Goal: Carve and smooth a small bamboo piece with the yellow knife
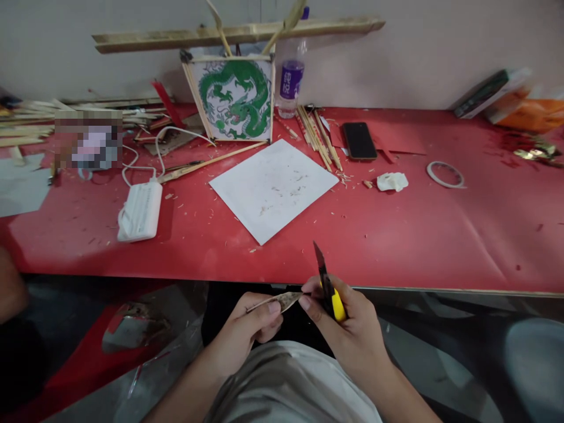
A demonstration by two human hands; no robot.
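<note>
So, bamboo pc is up in the air just off the near edge of the counter, over the person's lap, lying roughly level b/w both hands. L hand is clamped on it, thumb on top, fingers curled under. R hand is closed round a yellow-&-black knife, blade pointing up & away; R thumb & fingertip also meet at the pc's thin R end. White T-shirt just below the hands.

Straight ahead on the red counter: white sheet, set cornerwise, w/ dark shavings scattered on it. Behind it, a box w/ green dragon pic, two sticks poking out of the top. Bottle w/ purple label just R of the box; thin sticks in a loose bunch in front of that, then phone, face up. Farther R: crumpled tissue, then tape ring lying flat; orange bag at far R by the wall. L side: white power strip w/ white cable plugged in, & more bamboo strips piled toward the back L corner.
</note>
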